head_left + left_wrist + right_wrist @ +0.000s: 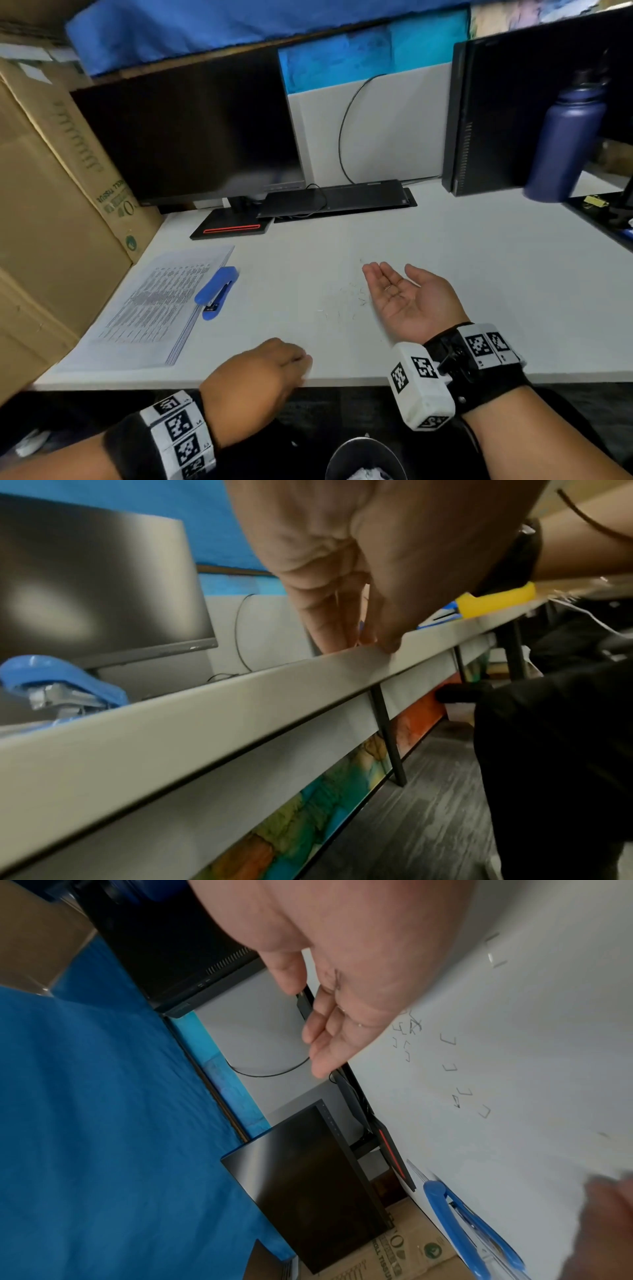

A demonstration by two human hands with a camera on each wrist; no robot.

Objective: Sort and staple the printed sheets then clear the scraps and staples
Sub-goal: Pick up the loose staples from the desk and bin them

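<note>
Desk (462, 274): white top across the middle of the head view; wide bare surface lies right of the hands, the front edge runs along the lower part of the frame.
Cardboard box (51, 212): fills the left edge, standing against the desk's left side.
Monitor (191, 133): dark screen, upper left of centre, with a black keyboard (332, 198) at the back of the desk beside its stand.
Computer tower (496, 116): upper right, with a dark blue bottle (565, 137) in front of it.
Printed sheets (147, 308): one flat pile of fine-print tables, lower left, close to the desk's left edge.
Bin (363, 459): dark round rim at the bottom centre, below the desk edge, with crumpled white paper inside.
Stapler (217, 291): blue, lying on the pile's right edge.
Right hand (407, 298): palm up, fingers straight and spread, right of centre; a few staples lie in the palm.
Left hand (260, 370): at the front edge, fingertips (387, 645) bunched and touching the edge; whether they pinch anything cannot be told.
Loose staples (349, 298): thin bent wires scattered on the bare top just left of the right hand.
</note>
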